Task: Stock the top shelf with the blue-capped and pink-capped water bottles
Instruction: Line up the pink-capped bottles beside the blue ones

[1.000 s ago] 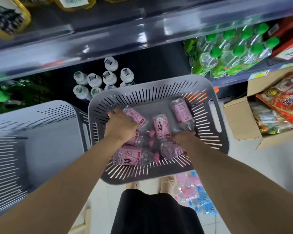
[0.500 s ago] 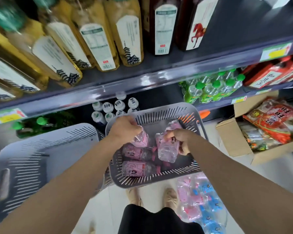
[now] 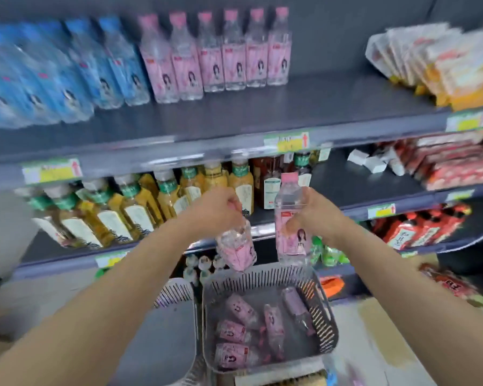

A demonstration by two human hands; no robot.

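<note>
My left hand (image 3: 216, 208) grips a pink-labelled water bottle (image 3: 237, 249) by its top, so it hangs down tilted. My right hand (image 3: 311, 215) holds a second pink-capped bottle (image 3: 289, 218) upright by its body. Both are raised above the grey slotted basket (image 3: 325, 316), where several more pink bottles (image 3: 241, 309) lie flat. On the top shelf (image 3: 262, 110) a row of pink-capped bottles (image 3: 215, 54) stands to the right of blue-labelled bottles (image 3: 67, 71), with bare shelf in front and to the right of them.
Packaged snacks (image 3: 441, 62) fill the top shelf's right end. Yellow drink bottles (image 3: 140, 204) line the shelf below, red packets (image 3: 452, 168) to their right. A second grey basket (image 3: 176, 292) stands at the left. Green bottles (image 3: 328, 254) sit behind the basket.
Both hands lifted a pink bottle each out of the basket and rose to the height of the middle shelf. The view tilted up, bringing the top shelf into sight.
</note>
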